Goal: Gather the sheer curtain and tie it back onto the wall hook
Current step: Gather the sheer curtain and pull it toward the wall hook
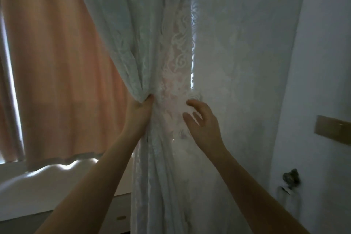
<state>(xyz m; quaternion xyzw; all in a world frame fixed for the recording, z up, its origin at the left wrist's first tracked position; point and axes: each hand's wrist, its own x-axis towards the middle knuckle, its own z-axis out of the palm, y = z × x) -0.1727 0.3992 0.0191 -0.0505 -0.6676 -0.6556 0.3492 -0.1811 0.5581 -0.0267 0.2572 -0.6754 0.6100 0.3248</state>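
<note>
A pale wall (322, 62) fills the space to the right of the hands, and a window covered by a peach eyelet curtain (62, 74) stands to their left, with bright light along its lower hem. Between them hangs the sheer curtain (171, 47), a white patterned lace, drawn into folds that narrow at hand height and fall loose below. The left hand (139, 113) is closed around the gathered left edge of the sheer, thumb and fingers pinching the fabric. The right hand (202, 121) is spread, fingers curved and apart, its tips at the sheer's front just beside the gather. Below and to the right of the right hand, a small dark wall hook (290, 178) sits on the wall, well apart from the fabric.
</note>
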